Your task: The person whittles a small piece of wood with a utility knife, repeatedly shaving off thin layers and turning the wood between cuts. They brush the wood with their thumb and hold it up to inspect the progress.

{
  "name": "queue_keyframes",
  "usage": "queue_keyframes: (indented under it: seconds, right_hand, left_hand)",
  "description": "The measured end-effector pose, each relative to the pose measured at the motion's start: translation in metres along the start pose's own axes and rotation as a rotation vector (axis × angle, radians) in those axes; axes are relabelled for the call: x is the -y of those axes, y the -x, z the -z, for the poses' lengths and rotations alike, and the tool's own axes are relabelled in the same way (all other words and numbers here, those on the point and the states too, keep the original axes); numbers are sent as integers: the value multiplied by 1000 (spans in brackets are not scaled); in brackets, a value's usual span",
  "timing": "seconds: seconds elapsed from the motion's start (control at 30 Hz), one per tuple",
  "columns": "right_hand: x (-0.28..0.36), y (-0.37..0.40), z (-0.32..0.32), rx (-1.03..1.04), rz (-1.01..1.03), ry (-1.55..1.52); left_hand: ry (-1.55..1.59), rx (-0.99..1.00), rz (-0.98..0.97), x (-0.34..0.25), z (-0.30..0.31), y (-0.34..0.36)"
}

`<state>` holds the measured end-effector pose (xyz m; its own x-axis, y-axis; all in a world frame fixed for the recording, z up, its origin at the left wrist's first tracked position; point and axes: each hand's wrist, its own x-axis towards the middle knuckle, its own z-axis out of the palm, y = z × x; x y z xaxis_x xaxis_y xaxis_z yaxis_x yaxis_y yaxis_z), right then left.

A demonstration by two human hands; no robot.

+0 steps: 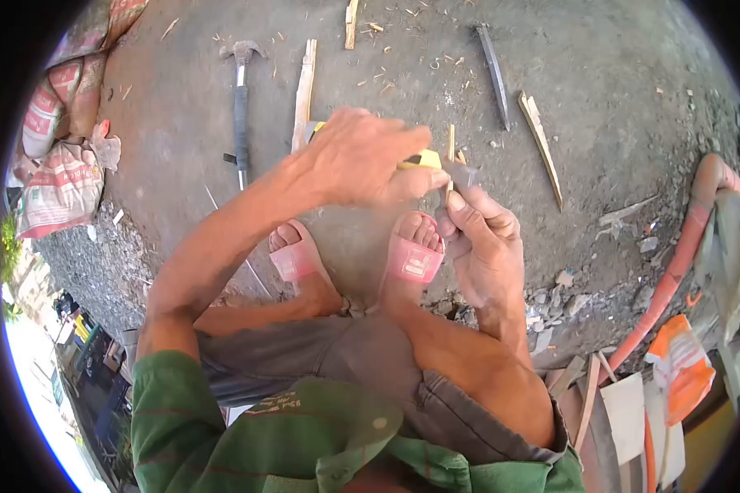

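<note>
My left hand point(362, 160) reaches in from the left, its fingers closed round a yellow-and-grey utility knife point(419, 160). Motion smears the front of the knife, which crosses a thin stick of wood point(450, 141). Just to the right, my right hand point(487, 242) pinches the lower part of that stick between thumb and fingers. The stick points away from me, its top end showing above the knife. Both hands are close together over the ground, in front of my feet in pink sandals point(415, 259).
A claw hammer point(240, 115) and a split wood strip point(305, 90) lie left of my hands. Beyond them are a dark metal spike point(493, 78), another wood piece point(541, 148) and scattered shavings. Cement sacks point(62, 189) lie left; an orange-red pipe point(678, 271) bends along the right.
</note>
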<state>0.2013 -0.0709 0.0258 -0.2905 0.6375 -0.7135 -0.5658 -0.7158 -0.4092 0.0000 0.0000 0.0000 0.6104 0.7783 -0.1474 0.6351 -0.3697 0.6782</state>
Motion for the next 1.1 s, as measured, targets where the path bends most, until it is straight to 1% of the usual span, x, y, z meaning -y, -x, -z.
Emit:
queue_keyframes:
  seconds: [0.07,0.17,0.27,0.37,0.47,0.57,0.67,0.77,0.8,0.9,0.97,1.1]
  right_hand:
    - [5,0,-7,-74,-6,-14]
    - [-6,-4,0,12,16,-20]
    - [-2,-1,-7,-56,-25,-30]
    - [0,0,-9,-64,-29,-72]
    - [-4,-2,-2,-39,-15,-36]
    - [5,1,-13,-26,-42,-72]
    - [-2,-3,-2,-9,-16,-74]
    - [-3,-2,-6,-5,12,-123]
    - [-2,-1,-7,-7,-6,-100]
    - [4,-2,-8,-25,-20,-50]
    - [3,-2,-7,-50,-47,-49]
    - [6,-6,-9,62,-29,-146]
  left_hand:
    - [16,-93,0,3,4,-6]
    - [52,-60,-78,-6,-4,9]
    - [-30,-82,-23,2,-1,5]
    - [0,-90,-5,4,-1,1]
    - [24,-76,-69,-1,-8,7]
    - [20,-55,69,11,7,-3]
    - [103,-70,-94,-6,-7,4]
    - [39,-127,-7,8,-6,-3]
    - [52,-59,123,15,2,-8]
    - [17,-37,-5,1,1,-5]
    - [54,-48,-11,-3,0,-3]
    - [91,-93,28,18,4,-9]
